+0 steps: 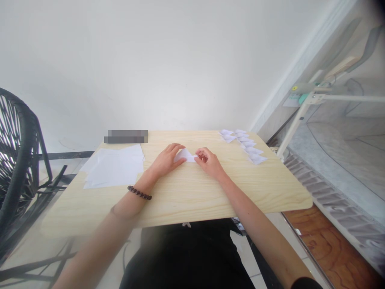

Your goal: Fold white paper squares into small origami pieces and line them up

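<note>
Between my hands, over the middle of the table, is a small folded piece of white paper [187,156]. Its left end sits between the thumb and fingers of my left hand [169,159], and a dark beaded bracelet circles that wrist. My right hand [209,162] pinches the paper's narrow right end with thumb and curled fingers. Several folded white paper pieces [252,150] stand in a row at the right of the table, with a few more [227,135] beside them toward the back.
White paper sheets [116,166] lie loosely stacked on the left of the wooden table [186,196]. A dark, pixelated object [126,137] sits at the back left edge. A woven black chair [22,132] stands at left; a white metal frame [296,128] is at right.
</note>
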`<move>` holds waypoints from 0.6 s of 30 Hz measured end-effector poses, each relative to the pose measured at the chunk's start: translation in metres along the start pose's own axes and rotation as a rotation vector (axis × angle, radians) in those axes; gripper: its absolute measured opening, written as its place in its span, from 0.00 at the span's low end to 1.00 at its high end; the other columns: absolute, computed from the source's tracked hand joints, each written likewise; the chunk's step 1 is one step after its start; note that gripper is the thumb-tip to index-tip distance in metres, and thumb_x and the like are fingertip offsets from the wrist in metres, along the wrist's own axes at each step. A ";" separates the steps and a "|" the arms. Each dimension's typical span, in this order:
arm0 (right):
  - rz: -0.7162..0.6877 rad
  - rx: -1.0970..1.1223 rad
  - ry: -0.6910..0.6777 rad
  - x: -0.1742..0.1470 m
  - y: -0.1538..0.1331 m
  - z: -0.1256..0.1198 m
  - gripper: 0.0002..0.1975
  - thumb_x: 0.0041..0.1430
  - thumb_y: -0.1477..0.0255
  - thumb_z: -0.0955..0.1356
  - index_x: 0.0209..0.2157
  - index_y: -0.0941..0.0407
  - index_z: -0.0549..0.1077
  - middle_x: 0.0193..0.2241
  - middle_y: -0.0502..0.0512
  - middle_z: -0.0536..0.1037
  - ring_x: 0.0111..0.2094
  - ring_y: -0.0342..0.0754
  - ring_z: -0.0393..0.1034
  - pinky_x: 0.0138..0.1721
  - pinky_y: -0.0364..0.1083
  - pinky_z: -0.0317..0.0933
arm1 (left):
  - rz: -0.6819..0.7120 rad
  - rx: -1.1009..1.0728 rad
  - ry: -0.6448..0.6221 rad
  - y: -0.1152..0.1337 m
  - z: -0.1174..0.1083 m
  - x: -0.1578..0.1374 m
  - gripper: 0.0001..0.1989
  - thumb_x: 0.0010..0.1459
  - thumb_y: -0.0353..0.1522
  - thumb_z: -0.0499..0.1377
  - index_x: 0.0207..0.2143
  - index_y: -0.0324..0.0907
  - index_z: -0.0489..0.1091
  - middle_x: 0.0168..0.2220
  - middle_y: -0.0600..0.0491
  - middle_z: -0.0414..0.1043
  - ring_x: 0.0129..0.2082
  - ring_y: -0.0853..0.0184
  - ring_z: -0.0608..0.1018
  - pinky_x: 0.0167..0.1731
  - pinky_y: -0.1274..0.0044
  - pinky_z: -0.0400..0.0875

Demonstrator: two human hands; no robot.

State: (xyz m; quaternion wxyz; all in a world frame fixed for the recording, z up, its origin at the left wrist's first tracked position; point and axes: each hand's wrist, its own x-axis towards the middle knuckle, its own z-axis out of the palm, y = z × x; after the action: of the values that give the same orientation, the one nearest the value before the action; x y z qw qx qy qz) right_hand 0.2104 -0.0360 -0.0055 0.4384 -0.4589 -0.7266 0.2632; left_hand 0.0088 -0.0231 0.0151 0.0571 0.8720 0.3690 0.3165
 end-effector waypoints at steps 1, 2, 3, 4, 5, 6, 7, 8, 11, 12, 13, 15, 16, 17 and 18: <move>0.006 -0.004 -0.004 0.000 -0.001 0.000 0.08 0.50 0.69 0.63 0.34 0.56 0.66 0.27 0.50 0.70 0.24 0.40 0.62 0.27 0.41 0.57 | -0.012 -0.006 -0.002 -0.001 0.001 0.000 0.19 0.54 0.35 0.53 0.48 0.42 0.59 0.43 0.48 0.65 0.44 0.63 0.67 0.43 0.69 0.63; 0.014 -0.003 -0.010 0.000 -0.001 -0.001 0.07 0.51 0.69 0.63 0.33 0.56 0.66 0.27 0.50 0.71 0.25 0.40 0.63 0.28 0.41 0.57 | -0.019 -0.012 -0.007 -0.001 0.001 0.000 0.18 0.54 0.34 0.53 0.48 0.42 0.59 0.42 0.48 0.66 0.42 0.63 0.68 0.42 0.69 0.63; 0.022 0.004 -0.019 0.000 -0.001 -0.001 0.07 0.51 0.68 0.62 0.32 0.56 0.67 0.27 0.50 0.71 0.26 0.40 0.63 0.28 0.41 0.58 | -0.022 -0.018 -0.010 -0.001 0.001 0.000 0.16 0.54 0.34 0.53 0.46 0.43 0.60 0.40 0.49 0.67 0.41 0.63 0.68 0.41 0.70 0.63; 0.033 0.019 -0.026 0.001 0.000 -0.001 0.07 0.51 0.68 0.62 0.31 0.56 0.67 0.27 0.50 0.72 0.26 0.41 0.64 0.29 0.41 0.58 | -0.023 -0.024 -0.011 -0.002 0.002 0.001 0.14 0.54 0.33 0.53 0.44 0.43 0.62 0.39 0.50 0.68 0.40 0.64 0.68 0.40 0.71 0.63; 0.045 0.042 -0.032 0.001 0.000 -0.001 0.07 0.52 0.68 0.62 0.31 0.56 0.67 0.27 0.51 0.72 0.27 0.41 0.65 0.29 0.42 0.58 | -0.022 -0.028 -0.008 -0.002 0.002 0.001 0.11 0.55 0.33 0.52 0.42 0.43 0.63 0.37 0.51 0.68 0.38 0.65 0.68 0.40 0.71 0.63; 0.057 0.070 -0.037 0.001 0.002 -0.001 0.07 0.52 0.68 0.62 0.32 0.56 0.67 0.27 0.51 0.73 0.27 0.41 0.65 0.30 0.42 0.59 | -0.018 -0.031 -0.005 -0.002 0.002 0.001 0.08 0.55 0.33 0.52 0.39 0.43 0.64 0.36 0.52 0.69 0.37 0.65 0.69 0.39 0.72 0.63; 0.069 0.101 -0.042 0.001 0.003 -0.001 0.08 0.52 0.68 0.62 0.32 0.57 0.66 0.27 0.51 0.73 0.28 0.42 0.66 0.30 0.42 0.59 | -0.015 -0.032 -0.002 -0.002 0.002 0.001 0.07 0.56 0.33 0.51 0.36 0.42 0.65 0.35 0.52 0.69 0.36 0.66 0.69 0.39 0.72 0.62; 0.078 0.128 -0.045 0.001 0.004 -0.001 0.08 0.52 0.67 0.62 0.32 0.57 0.66 0.28 0.51 0.73 0.28 0.42 0.66 0.31 0.42 0.60 | -0.012 -0.032 -0.002 -0.003 0.002 0.001 0.06 0.56 0.34 0.51 0.34 0.42 0.65 0.33 0.52 0.69 0.35 0.66 0.69 0.38 0.73 0.62; 0.090 0.156 -0.046 0.001 0.005 -0.002 0.09 0.52 0.66 0.63 0.33 0.57 0.67 0.29 0.52 0.74 0.30 0.43 0.67 0.32 0.43 0.60 | -0.011 -0.031 -0.013 -0.004 0.001 0.001 0.06 0.56 0.34 0.51 0.32 0.42 0.65 0.31 0.53 0.69 0.34 0.67 0.69 0.38 0.73 0.61; 0.090 0.149 -0.041 0.001 0.005 -0.002 0.10 0.52 0.66 0.63 0.33 0.57 0.68 0.29 0.53 0.74 0.31 0.43 0.68 0.33 0.43 0.61 | -0.014 -0.035 -0.014 -0.004 0.001 0.001 0.06 0.56 0.34 0.51 0.32 0.42 0.65 0.30 0.53 0.69 0.34 0.67 0.69 0.38 0.73 0.61; 0.086 0.139 -0.035 0.001 0.004 -0.003 0.10 0.52 0.65 0.63 0.33 0.57 0.68 0.30 0.53 0.74 0.31 0.43 0.68 0.34 0.43 0.61 | -0.019 -0.040 -0.011 -0.005 0.001 0.001 0.06 0.56 0.35 0.51 0.32 0.42 0.65 0.31 0.53 0.69 0.34 0.67 0.69 0.38 0.73 0.61; 0.071 0.119 -0.028 0.001 0.001 -0.004 0.11 0.52 0.65 0.63 0.33 0.57 0.69 0.31 0.53 0.74 0.32 0.43 0.67 0.35 0.44 0.61 | -0.035 -0.049 0.008 -0.005 0.000 0.001 0.07 0.56 0.35 0.51 0.32 0.41 0.65 0.31 0.53 0.69 0.33 0.67 0.69 0.38 0.73 0.61; 0.062 0.111 -0.027 0.001 0.001 -0.005 0.11 0.52 0.65 0.63 0.34 0.57 0.70 0.31 0.53 0.74 0.32 0.43 0.67 0.35 0.44 0.61 | -0.044 -0.054 0.020 -0.006 0.000 0.001 0.08 0.57 0.36 0.50 0.33 0.41 0.65 0.31 0.53 0.69 0.33 0.67 0.70 0.38 0.73 0.61; 0.056 0.102 -0.025 0.001 0.000 -0.005 0.11 0.52 0.65 0.63 0.34 0.57 0.70 0.32 0.53 0.74 0.33 0.44 0.67 0.36 0.44 0.61 | -0.050 -0.057 0.031 -0.006 0.000 0.001 0.08 0.57 0.36 0.50 0.33 0.41 0.65 0.32 0.53 0.69 0.34 0.67 0.70 0.38 0.73 0.61; 0.053 0.094 -0.022 0.001 0.000 -0.005 0.11 0.51 0.65 0.63 0.34 0.56 0.70 0.32 0.53 0.74 0.33 0.44 0.67 0.36 0.44 0.61 | -0.053 -0.060 0.038 -0.005 0.000 0.001 0.09 0.57 0.36 0.50 0.33 0.42 0.65 0.32 0.53 0.69 0.34 0.67 0.70 0.39 0.73 0.61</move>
State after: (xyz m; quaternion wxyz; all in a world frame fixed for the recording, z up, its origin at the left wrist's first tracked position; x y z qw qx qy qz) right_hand 0.2151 -0.0354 -0.0029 0.4444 -0.4539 -0.7058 0.3137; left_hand 0.0061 -0.0186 0.0134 0.0847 0.8536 0.3832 0.3424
